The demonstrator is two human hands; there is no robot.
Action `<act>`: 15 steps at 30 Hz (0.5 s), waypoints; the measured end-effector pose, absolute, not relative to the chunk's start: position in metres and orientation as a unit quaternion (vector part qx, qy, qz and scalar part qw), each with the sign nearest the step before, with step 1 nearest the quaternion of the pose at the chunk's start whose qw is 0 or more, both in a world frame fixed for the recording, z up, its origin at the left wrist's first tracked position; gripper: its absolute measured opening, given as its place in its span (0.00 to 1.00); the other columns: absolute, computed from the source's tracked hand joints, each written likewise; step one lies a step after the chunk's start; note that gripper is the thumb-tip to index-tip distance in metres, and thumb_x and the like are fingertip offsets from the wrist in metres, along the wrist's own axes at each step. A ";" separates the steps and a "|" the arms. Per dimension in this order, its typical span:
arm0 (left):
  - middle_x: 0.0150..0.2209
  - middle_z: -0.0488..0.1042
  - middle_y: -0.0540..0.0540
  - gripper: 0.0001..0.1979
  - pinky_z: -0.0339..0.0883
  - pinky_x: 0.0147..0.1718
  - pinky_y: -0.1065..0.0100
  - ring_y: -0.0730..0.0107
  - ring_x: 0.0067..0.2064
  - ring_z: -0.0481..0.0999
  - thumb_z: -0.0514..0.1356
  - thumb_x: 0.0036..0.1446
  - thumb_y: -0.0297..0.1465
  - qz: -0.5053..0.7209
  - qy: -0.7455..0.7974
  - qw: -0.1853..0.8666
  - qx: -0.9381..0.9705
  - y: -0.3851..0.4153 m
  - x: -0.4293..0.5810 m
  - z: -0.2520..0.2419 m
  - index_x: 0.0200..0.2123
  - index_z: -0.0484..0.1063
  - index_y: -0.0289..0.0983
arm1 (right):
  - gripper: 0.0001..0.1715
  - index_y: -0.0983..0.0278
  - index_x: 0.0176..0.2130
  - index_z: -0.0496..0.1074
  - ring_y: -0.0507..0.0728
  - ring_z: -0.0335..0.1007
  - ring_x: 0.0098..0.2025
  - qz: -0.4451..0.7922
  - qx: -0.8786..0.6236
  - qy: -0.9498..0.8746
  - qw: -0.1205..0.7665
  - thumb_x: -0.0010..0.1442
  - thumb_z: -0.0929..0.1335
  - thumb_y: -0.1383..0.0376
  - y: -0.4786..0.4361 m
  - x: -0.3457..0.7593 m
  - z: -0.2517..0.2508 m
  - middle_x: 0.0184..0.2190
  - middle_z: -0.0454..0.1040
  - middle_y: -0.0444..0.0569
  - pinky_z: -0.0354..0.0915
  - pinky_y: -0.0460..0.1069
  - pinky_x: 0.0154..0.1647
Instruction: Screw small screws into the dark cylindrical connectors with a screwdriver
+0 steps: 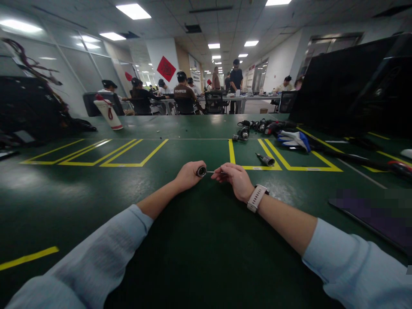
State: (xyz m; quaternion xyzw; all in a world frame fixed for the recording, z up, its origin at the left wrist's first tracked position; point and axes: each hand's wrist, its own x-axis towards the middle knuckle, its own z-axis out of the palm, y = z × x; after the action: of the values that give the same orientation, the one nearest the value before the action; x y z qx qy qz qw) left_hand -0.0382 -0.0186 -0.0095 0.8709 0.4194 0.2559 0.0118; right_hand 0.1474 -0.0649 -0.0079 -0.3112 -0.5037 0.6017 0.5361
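Observation:
Both my hands rest on the green table (199, 240), close together at its middle. My left hand (188, 175) is closed round a small round black and silver part (201, 171), its open end facing me. My right hand (234, 178), with a pale watch on the wrist, pinches a thin metal rod (213, 172) that runs from its fingertips to the round part. Both arms wear light blue sleeves.
A dark cylindrical tool (265, 160) lies just beyond my right hand. Several small black parts (254, 126) and blue-white gloves (294, 140) sit farther right. Black monitors (350, 86) stand at the right, a white bag (108, 112) at far left. People sit at tables behind.

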 end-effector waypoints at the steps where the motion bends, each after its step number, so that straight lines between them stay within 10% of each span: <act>1: 0.24 0.67 0.52 0.01 0.56 0.26 0.73 0.73 0.26 0.66 0.55 0.46 0.25 0.256 0.419 0.012 0.871 -0.018 -0.038 -0.010 0.26 0.65 0.36 | 0.11 0.65 0.24 0.72 0.53 0.66 0.26 0.598 -0.311 -0.508 0.536 0.50 0.65 0.62 -0.065 0.147 -0.008 0.22 0.75 0.49 0.59 0.49 0.29; 15: 0.22 0.65 0.53 0.01 0.56 0.24 0.74 0.76 0.25 0.64 0.55 0.48 0.26 0.286 0.397 0.058 0.870 -0.019 -0.037 -0.010 0.25 0.64 0.35 | 0.11 0.65 0.27 0.73 0.53 0.67 0.28 0.588 -0.292 -0.535 0.532 0.53 0.64 0.62 -0.066 0.148 -0.007 0.25 0.76 0.48 0.60 0.49 0.30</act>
State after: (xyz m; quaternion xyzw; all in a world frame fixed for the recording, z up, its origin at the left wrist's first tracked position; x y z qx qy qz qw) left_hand -0.0370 -0.0193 -0.0103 0.8701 0.3974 0.2858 0.0583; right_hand 0.1483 -0.0664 -0.0075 -0.2918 -0.5354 0.5877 0.5318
